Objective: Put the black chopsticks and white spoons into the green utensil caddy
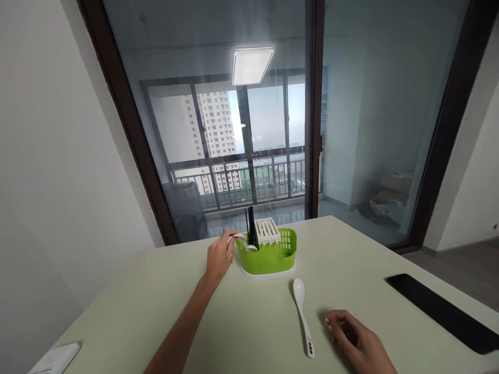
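Note:
A green caddy (265, 265) with a white base stands on the table, a white slotted rack (267, 231) across its top. Several black chopsticks (251, 228) stand upright in its left part. My left hand (220, 254) is closed on a white spoon (239, 237) at the caddy's left rim. Beside the chopsticks shows a white spoon bowl (251, 249); whether it belongs to the held spoon I cannot tell. A long-handled white spoon (299, 296) lies in front of the caddy. To its right, my right hand (356, 337) is low over the table, fingers loosely curled, thumb apart, nothing visible in it.
On the pale green table (241, 322), a long black flat object (440, 309) lies at the right. A white flat object (56, 358) is at the front left corner. Behind the table's far edge stands a dark-framed glass door (317, 130), with a white wall at the left.

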`<action>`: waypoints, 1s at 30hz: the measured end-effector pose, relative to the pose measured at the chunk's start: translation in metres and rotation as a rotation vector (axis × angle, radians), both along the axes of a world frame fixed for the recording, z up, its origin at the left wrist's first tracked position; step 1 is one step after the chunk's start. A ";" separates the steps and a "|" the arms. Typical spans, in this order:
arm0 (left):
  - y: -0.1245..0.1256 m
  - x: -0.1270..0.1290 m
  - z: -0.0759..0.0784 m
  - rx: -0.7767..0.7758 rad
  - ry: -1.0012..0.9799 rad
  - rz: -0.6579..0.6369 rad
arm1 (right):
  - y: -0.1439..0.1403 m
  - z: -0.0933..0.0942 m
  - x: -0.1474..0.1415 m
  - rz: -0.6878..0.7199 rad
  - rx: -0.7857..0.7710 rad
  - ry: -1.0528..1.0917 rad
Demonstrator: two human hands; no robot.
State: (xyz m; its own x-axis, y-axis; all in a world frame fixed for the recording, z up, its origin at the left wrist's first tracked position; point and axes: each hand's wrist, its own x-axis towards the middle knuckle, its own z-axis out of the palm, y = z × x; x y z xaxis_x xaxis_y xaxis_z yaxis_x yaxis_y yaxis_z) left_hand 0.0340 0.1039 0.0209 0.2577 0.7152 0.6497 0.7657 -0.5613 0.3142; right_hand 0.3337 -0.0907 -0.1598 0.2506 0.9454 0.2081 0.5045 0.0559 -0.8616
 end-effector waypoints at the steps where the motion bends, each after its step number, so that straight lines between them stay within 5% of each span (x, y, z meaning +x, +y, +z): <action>1: 0.001 0.000 -0.004 -0.012 0.017 -0.011 | 0.000 0.001 0.000 -0.004 0.003 -0.003; 11: 0.015 -0.009 -0.028 -0.079 0.077 -0.086 | 0.001 -0.003 -0.001 -0.005 -0.014 0.003; 21: 0.010 -0.008 -0.026 -0.053 0.194 -0.124 | -0.002 0.001 -0.003 -0.014 -0.032 -0.015; 25: -0.002 -0.013 -0.032 -0.004 0.179 -0.118 | -0.004 0.006 -0.006 -0.031 -0.025 0.000; 30: -0.037 -0.014 -0.058 0.151 0.112 -0.069 | -0.005 0.006 -0.007 -0.031 -0.005 0.026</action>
